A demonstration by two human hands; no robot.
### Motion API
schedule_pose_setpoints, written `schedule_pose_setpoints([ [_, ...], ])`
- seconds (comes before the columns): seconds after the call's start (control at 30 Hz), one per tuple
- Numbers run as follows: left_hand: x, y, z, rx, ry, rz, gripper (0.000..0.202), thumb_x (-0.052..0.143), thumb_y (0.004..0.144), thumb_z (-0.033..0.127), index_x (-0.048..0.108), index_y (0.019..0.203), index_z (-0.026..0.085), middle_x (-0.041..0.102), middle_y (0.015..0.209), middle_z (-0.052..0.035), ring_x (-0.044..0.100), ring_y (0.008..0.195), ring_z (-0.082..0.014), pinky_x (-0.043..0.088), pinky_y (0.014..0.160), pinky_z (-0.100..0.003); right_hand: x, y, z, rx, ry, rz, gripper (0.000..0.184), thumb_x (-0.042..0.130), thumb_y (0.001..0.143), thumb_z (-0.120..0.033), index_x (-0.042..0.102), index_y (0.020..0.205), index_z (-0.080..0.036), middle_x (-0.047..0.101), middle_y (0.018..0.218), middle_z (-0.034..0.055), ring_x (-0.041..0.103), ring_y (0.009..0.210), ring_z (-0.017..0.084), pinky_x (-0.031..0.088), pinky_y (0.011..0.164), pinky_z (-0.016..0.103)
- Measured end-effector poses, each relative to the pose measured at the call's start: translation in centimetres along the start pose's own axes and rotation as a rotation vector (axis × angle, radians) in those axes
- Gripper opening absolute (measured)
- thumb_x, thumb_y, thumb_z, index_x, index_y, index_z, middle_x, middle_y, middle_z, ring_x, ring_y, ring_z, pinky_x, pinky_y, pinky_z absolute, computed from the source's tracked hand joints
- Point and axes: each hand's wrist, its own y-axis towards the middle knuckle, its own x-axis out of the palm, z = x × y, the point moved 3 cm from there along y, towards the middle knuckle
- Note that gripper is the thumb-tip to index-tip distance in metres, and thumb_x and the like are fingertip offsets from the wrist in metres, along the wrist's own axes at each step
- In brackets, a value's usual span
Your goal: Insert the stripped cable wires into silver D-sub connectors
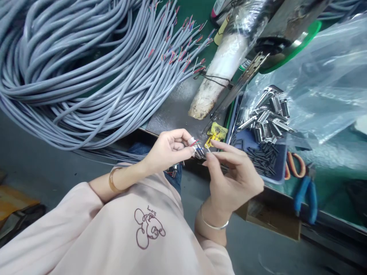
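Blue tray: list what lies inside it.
The blue tray holds a heap of silvery metal shells and small black sleeves. The floor beneath them is hidden; a clear plastic bag hides its far edge.

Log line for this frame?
left hand: grips cable end | right hand: fingertips at connector | nearby: blue tray of metal shells, yellow clip, pliers

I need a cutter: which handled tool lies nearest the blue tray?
The orange-handled tool, right beside the tray; the blue-handled one lies farther off, nearer the bench edge.
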Motion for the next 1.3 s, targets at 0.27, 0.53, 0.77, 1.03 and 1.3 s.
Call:
schedule_pose_setpoints([
  [0.27,-0.3,-0.4,-0.1,0.021,-0.003,0.041,0.027,0.083,0.072,0.023,0.057,0.076,0.016,0.062,0.065,0.0035,0.044,0.046,-0.0016,0.035,0.044,-0.016,-0.3,0.4,0.6,-0.057,-0.029,0.210,0.014,0.074,0.087,-0.012,0.063,0.083,-0.020,0.071,0.080,-0.0031,0.064,0.061,0.008,0.044,0.049,0.019],
  [0.53,-0.4,-0.5,0.7,-0.001,-0.058,0.025,0.038,0.091,0.068,0.030,0.058,0.079,0.017,0.062,0.064,0.0034,0.041,0.042,-0.0018,0.033,0.040,-0.016,0.9,-1.1,1.6,-0.017,0.054,0.105,0.010,0.073,0.088,-0.015,0.065,0.090,-0.020,0.076,0.097,0.0023,0.076,0.090,0.017,0.061,0.067,0.027],
  [0.77,-0.6,-0.3,0.0,0.022,0.042,0.064,0.031,0.087,0.070,0.024,0.058,0.075,0.016,0.051,0.052,0.0079,0.041,0.040,-0.0026,0.030,0.040,-0.016,1.7,-1.1,1.8,-0.053,0.013,0.141,0.012,0.074,0.087,-0.011,0.068,0.090,-0.020,0.078,0.094,0.0010,0.077,0.087,0.014,0.064,0.075,0.026],
  [1.03,-0.2,0.6,0.3,0.178,0.124,0.206,0.019,0.074,0.070,0.018,0.055,0.070,0.017,0.056,0.065,0.0044,0.039,0.046,-0.0014,0.030,0.043,-0.015,2.0,-0.5,1.6,-0.135,-0.069,0.113,0.014,0.078,0.084,-0.011,0.066,0.087,-0.020,0.079,0.096,0.0013,0.077,0.088,0.015,0.063,0.074,0.025],
  [1.3,-0.2,1.2,0.3,0.248,0.203,0.261,0.016,0.070,0.070,0.020,0.054,0.069,0.018,0.059,0.070,0.0018,0.046,0.056,-0.0046,0.036,0.050,-0.016,2.3,0.1,1.9,-0.122,-0.077,0.109,0.013,0.076,0.086,-0.012,0.066,0.087,-0.021,0.078,0.097,0.0012,0.077,0.091,0.016,0.063,0.076,0.027],
])
